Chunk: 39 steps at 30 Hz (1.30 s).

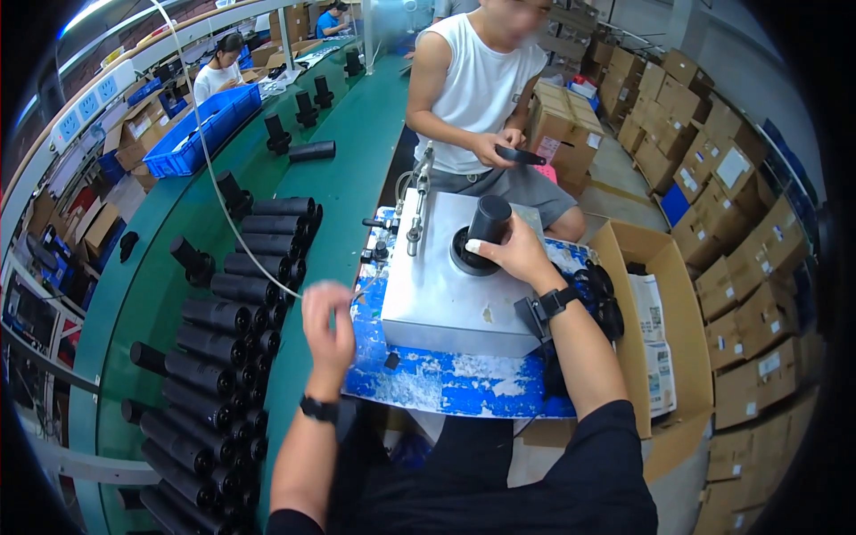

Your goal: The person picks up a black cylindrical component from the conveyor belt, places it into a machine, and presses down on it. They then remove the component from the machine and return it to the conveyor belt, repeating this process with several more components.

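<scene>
My right hand [519, 253] is closed round a black cylinder [493, 217]. The cylinder's lower end is at a dark round fixture [465, 259] on top of a silver metal box [437, 299]; whether it is seated there I cannot tell. To the left, my left hand [328, 323] is raised between the box and the green bench, its fingers smeared by motion. A thin pale cable [234, 223] runs down past it. Metal air fittings [419, 209] stand along the box's left edge.
Rows of black cylinders [209, 370] lie on the green bench [308, 205] at left, with a blue crate [201, 129] farther back. A person [473, 98] sits opposite, holding a dark flat part [521, 156]. An open carton [682, 357] is at right, beside stacked boxes [758, 294].
</scene>
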Motion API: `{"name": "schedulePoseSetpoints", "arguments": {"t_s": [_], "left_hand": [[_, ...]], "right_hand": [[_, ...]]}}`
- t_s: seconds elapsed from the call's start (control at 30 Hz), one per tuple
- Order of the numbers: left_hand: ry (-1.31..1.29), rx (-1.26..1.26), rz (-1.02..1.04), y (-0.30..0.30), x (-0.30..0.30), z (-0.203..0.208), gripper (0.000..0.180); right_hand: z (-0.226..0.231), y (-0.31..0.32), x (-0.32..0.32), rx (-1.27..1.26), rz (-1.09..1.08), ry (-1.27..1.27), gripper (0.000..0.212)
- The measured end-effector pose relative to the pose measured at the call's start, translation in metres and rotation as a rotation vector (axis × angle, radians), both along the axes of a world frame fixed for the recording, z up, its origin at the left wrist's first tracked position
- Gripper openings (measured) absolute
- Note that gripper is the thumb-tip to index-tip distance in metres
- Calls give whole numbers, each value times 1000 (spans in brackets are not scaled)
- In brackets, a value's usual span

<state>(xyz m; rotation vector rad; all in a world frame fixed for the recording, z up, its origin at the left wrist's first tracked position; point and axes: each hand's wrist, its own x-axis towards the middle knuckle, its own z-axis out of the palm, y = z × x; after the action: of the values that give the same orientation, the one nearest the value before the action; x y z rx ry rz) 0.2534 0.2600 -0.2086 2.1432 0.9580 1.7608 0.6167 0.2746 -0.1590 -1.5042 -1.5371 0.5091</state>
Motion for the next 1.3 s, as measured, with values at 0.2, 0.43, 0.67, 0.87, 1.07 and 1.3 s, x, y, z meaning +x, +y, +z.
{"name": "schedulePoseSetpoints", "arguments": {"t_s": [0.2,0.43,0.67,0.87,1.07,1.3], "left_hand": [[340,-207,23,149,31,-6,29],[604,-500,-123,188,46,-11,47],[548,-606,-181,193,32,-19,51],[-176,-544,-178,58,-7,-19,38],[-345,-1004,-337,-142,-126,-81,25],[-784,-1075,-521,-152,-170,-122,29]], "right_hand": [[18,-7,-35,32,-167,-57,66],[12,-11,-19,29,-121,-99,62],[18,-10,-29,-5,-114,-87,59],[20,-12,-21,25,-108,-100,58],[119,12,-24,542,-247,299,46],[219,22,-325,724,541,287,56]]}}
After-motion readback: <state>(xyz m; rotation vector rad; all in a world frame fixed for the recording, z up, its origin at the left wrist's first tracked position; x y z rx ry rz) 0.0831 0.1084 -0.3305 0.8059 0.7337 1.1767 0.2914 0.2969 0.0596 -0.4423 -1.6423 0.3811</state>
